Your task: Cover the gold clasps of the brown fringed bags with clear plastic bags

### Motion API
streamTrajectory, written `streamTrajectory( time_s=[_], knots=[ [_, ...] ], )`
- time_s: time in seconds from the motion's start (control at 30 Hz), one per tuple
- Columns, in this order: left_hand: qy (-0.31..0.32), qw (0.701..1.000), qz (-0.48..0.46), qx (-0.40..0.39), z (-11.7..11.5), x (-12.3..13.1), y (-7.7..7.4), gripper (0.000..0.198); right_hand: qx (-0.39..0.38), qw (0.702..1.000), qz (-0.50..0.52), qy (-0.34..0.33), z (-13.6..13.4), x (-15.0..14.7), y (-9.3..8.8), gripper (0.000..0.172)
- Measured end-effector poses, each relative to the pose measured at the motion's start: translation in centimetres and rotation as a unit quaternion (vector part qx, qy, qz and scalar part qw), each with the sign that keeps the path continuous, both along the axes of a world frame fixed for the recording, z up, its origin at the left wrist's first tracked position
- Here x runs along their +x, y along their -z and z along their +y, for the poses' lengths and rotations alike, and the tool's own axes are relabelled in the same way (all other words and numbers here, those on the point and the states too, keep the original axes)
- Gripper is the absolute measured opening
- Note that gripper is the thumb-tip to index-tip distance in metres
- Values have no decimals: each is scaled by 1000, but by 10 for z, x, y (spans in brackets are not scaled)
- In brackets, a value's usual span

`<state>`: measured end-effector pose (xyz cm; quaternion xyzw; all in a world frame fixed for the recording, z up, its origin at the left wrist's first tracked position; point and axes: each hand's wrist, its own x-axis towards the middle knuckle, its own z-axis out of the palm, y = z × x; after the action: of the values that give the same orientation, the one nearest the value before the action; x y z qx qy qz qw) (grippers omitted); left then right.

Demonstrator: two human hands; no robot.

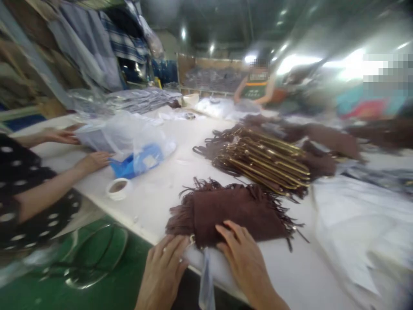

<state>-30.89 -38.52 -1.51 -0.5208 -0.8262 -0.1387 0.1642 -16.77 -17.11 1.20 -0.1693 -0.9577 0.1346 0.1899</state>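
A dark brown fringed bag (235,206) lies flat before me near the table's front edge, with fringe at both ends. My left hand (166,262) is closed at its near left corner, beside a small gold ring (192,239); the fingertips are partly hidden. With fingers spread, my right hand (243,258) rests open on the bag's front. A translucent plastic strip (207,280) hangs over the edge between my hands. Just behind lies a pile of brown fringed bags with gold chains (261,159).
At left, a co-worker's hands (95,162) handle a clear plastic bag (122,133) and blue film (137,161). A tape roll (118,189) stands nearby. White sheets (358,224) lie at right. Another person (254,88) is across the table (155,202).
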Motion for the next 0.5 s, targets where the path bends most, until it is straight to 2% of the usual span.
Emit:
streamTrajectory(
  time_s=[0.1,0.17,0.23,0.27,0.3,0.37,0.43,0.5],
  knots=[
    [-20,997,-22,-75,0,5,-42,33,-7,1000,3,-20,6,-1,7,34],
    [-18,993,-27,-110,7,10,-69,17,-7,1000,-1,-28,8,-1,9,35],
    [-4,993,-5,-114,13,15,-87,9,-2,1000,-2,-26,9,-1,8,34],
    [4,993,10,-116,15,16,-90,10,1,1000,-2,-21,9,-1,7,34],
    [8,992,22,-123,13,16,-89,11,3,1000,-3,-13,9,-2,6,34],
    [-1,988,16,-152,3,12,-77,16,-3,1000,-5,4,10,-5,4,35],
    [-27,983,-45,-174,-17,8,-60,24,-30,999,-5,16,10,-7,3,35],
    [-36,983,-113,-137,-36,6,-45,40,-56,998,-6,26,8,-9,0,34]
  ],
)
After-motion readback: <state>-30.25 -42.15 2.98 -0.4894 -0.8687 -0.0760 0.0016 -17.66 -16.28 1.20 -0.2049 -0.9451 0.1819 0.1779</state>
